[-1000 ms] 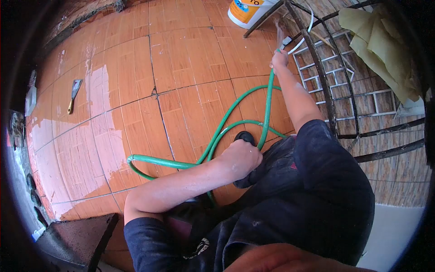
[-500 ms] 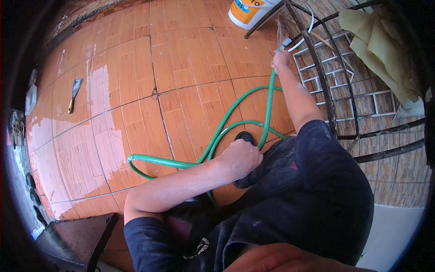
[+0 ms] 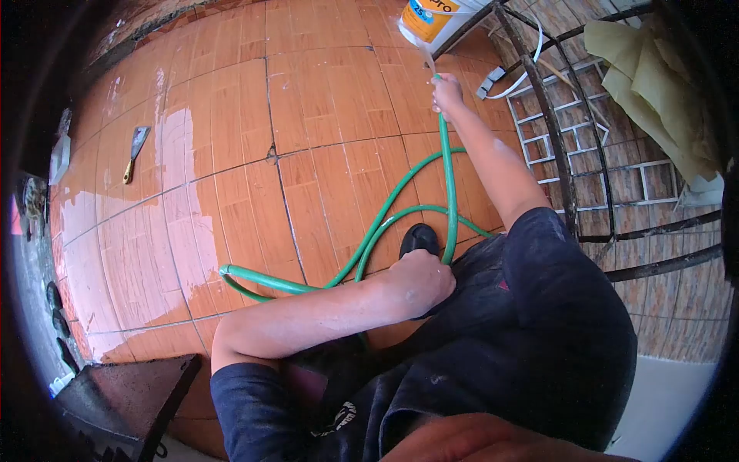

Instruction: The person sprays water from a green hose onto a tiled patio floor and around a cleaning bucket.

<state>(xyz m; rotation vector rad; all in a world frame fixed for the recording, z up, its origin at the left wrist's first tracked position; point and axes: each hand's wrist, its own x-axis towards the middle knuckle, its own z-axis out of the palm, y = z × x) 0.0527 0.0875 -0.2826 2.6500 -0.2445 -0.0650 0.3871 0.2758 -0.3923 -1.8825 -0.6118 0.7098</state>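
Note:
My right hand (image 3: 446,94) is closed round the green hose (image 3: 449,177) just below its open end, and a stream of water leaves it close to the white and orange bucket (image 3: 439,21). Lower down, my left hand (image 3: 423,283) is closed where the same hose runs into it, beside my thigh; its fingers are mostly hidden. Loops of the hose lie on the orange tiled floor (image 3: 331,100) to the left. A black shoe (image 3: 419,240) shows just beyond my left hand.
A dark metal frame (image 3: 556,138) stands at the right, with white grid pieces (image 3: 573,138) and a crumpled tan sheet (image 3: 643,77). A scraper (image 3: 135,154) lies on the floor at left, near wet patches. A dark panel (image 3: 127,393) is at lower left.
My right hand has moved left with the hose end, away from the grey-ended white cable and towards the bucket. The water stream now falls beside the bucket.

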